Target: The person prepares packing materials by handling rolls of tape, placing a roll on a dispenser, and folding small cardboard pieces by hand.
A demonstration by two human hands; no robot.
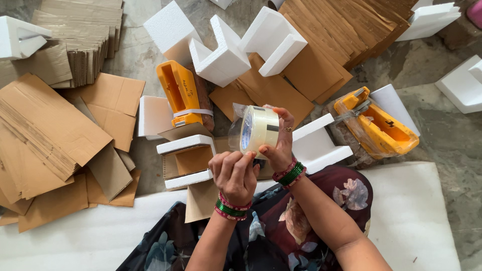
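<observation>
My right hand [281,143] grips a roll of clear packing tape [258,130], held up on edge in front of me. My left hand [233,173] pinches at the roll's lower edge, fingers curled against the tape. Both wrists wear green and pink bangles. Just below the hands sits a small cardboard piece capped with white foam strips [185,160]. A yellow tool [182,95] with foam on its end lies beyond it.
A second yellow tool in plastic wrap [379,125] lies right. White foam corner blocks [221,50] and flat cardboard sheets [50,120] cover the concrete floor. A white foam sheet [411,216] lies under my lap.
</observation>
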